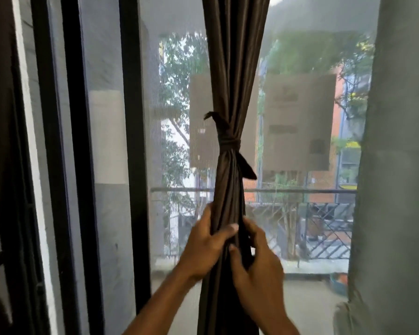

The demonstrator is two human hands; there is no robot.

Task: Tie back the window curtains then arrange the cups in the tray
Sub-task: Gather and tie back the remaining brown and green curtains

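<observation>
Left hand [203, 245] and right hand [257, 262]: fingers curled around gathered dark brown fabric curtain [230, 68], below its knotted brown fabric tie [229, 143].

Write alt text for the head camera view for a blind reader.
Left hand and right hand grip a gathered dark brown fabric curtain below its knotted fabric tie-back, before a mesh-screened window with a black balcony railing outside.
</observation>
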